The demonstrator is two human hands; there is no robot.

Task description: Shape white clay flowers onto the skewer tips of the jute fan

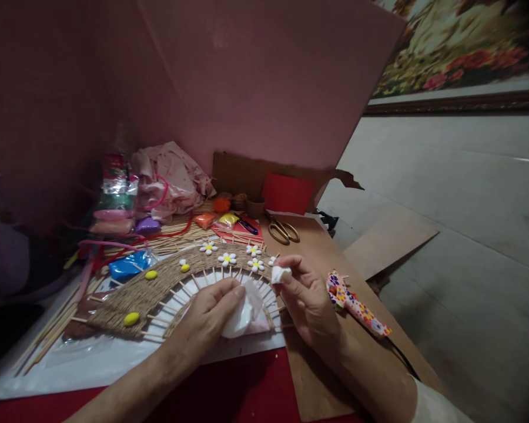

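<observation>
My left hand point(218, 305) is closed on a clear plastic bag point(242, 311) with white modelling clay inside. Between the thumb and fingers of my right hand point(306, 296) is a small lump of white clay point(281, 274). Both hands are over the near side of a woven twine arch point(158, 282) with thin wooden sticks poking from its edges. White flowers with yellow centres, among them a clay flower point(227, 258), sit on its upper right part. Yellow ovals, such as the yellow clay piece point(131, 319), lie on its left part.
Gold-handled scissors point(283, 229) rest on brown cardboard point(311, 241). A flower-patterned glue gun point(357, 302) lies right of my right hand. Behind the arch are bagged clays, a blue clay packet point(130, 265), wooden sticks point(171, 229), a red card point(287, 192) and pink cloth point(171, 173).
</observation>
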